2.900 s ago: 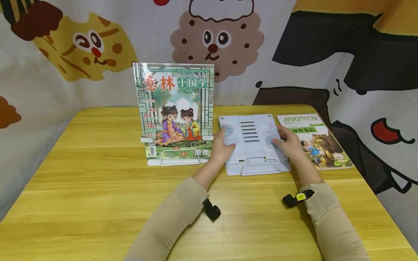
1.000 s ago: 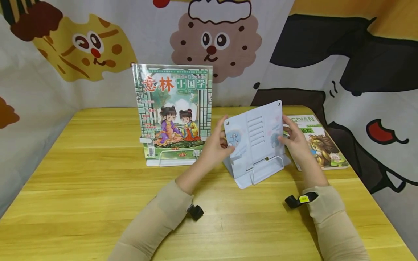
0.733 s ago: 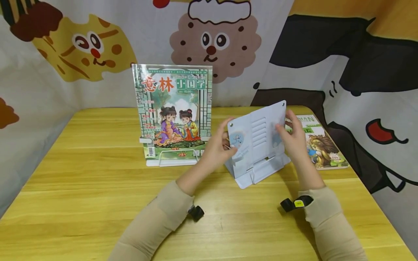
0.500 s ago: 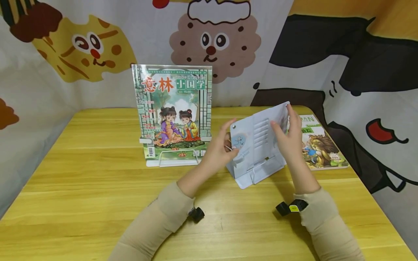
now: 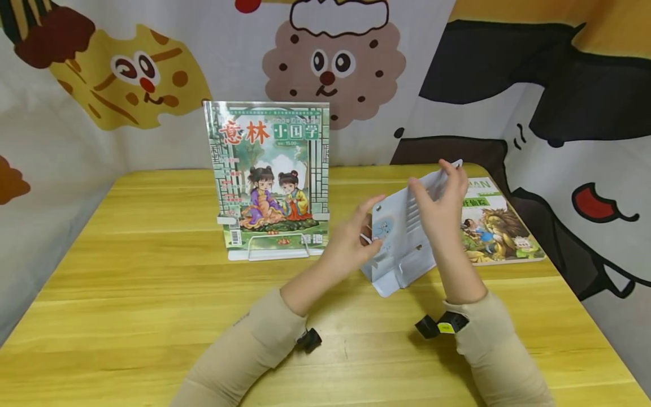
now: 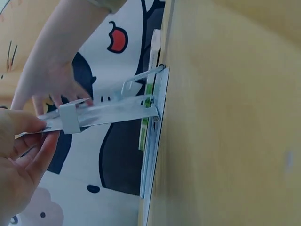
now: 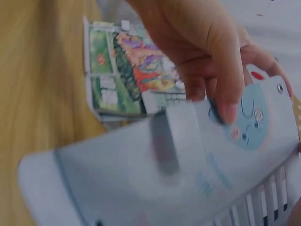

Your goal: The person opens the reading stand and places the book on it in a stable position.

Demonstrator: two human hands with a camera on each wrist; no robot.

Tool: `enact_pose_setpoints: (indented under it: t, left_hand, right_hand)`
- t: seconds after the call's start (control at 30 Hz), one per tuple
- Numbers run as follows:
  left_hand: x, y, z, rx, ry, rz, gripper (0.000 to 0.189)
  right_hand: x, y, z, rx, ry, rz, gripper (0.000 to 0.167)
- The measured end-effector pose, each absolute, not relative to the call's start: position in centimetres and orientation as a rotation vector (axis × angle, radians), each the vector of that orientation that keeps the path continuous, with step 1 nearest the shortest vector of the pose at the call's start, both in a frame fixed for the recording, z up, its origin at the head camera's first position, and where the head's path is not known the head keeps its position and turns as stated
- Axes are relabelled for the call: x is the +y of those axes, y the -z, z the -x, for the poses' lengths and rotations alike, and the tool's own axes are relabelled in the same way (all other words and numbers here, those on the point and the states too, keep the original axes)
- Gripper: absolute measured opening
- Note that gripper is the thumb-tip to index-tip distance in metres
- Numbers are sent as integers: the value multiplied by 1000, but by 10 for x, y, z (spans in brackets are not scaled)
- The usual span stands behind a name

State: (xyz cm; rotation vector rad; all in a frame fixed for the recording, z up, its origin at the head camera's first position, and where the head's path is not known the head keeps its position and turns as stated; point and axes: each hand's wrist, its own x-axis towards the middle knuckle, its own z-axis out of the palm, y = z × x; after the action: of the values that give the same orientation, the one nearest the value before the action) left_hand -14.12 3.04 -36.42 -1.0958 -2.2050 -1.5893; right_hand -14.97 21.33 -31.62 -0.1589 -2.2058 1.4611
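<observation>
A white book stand [image 5: 394, 226] with slots and a printed blue animal stands tilted up and turned on the table, its wire holder at the front. My left hand [image 5: 348, 243] pinches its left edge, thumb on the printed face and fingers behind. At the upper right edge, my right hand [image 5: 445, 215] grips the panel and covers much of its right half. In the right wrist view the left hand's thumb [image 7: 228, 101] presses beside the blue animal. The left wrist view has the stand's panel [image 6: 103, 115] edge-on, raised from its base.
A green magazine [image 5: 274, 175] leans upright on a second white stand [image 5: 236, 255] to the left. On the right, a book with a lion cover [image 5: 500, 226] lies flat on the wooden table [image 5: 152, 305]. A cartoon-print curtain [image 5: 234, 51] hangs behind.
The stand's panel has risen from lying nearly flat to a steep tilt, and the stand has turned. The right hand has moved up and leftward over its right half; the left hand has shifted slightly right.
</observation>
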Motion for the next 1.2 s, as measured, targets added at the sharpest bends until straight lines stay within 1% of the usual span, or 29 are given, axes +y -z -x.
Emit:
enact_pose_setpoints:
  t: [0.07, 0.2, 0.3, 0.4, 0.57, 0.73, 0.83, 1.03, 1.2]
  left_hand:
    - [32, 364, 138, -2195, 1562, 1120, 86]
    - [37, 362, 131, -2202, 1457, 1159, 85]
    - [41, 362, 125, -2203, 1359, 1215, 83]
    - [46, 361, 120, -2199, 1297, 1272, 81]
    - [48, 359, 121, -2294, 1459, 1297, 85]
    - [41, 360, 133, -2401, 1718, 1252, 84]
    - [36, 365, 143, -2434, 1794, 1211, 75]
    - [26, 379, 164, -2530, 1744, 1145, 45]
    - [23, 392, 174, -2706, 1574, 1055, 40]
  right_hand:
    - [210, 313, 150, -2216, -1457, 152, 67]
    - [210, 308, 150, -2219, -1470, 130, 58]
    - [214, 306, 147, -2180, -1580, 78, 51]
    - [218, 305, 144, -2109, -1741, -11, 48]
    - [227, 303, 144, -2100, -1855, -108, 47]
    - [237, 306, 147, -2113, -1915, -210, 50]
    - [243, 307, 148, -2084, -1973, -244, 53]
    - [252, 307, 152, -2008, -2065, -314, 55]
    - [257, 309, 155, -1922, -2124, -372, 55]
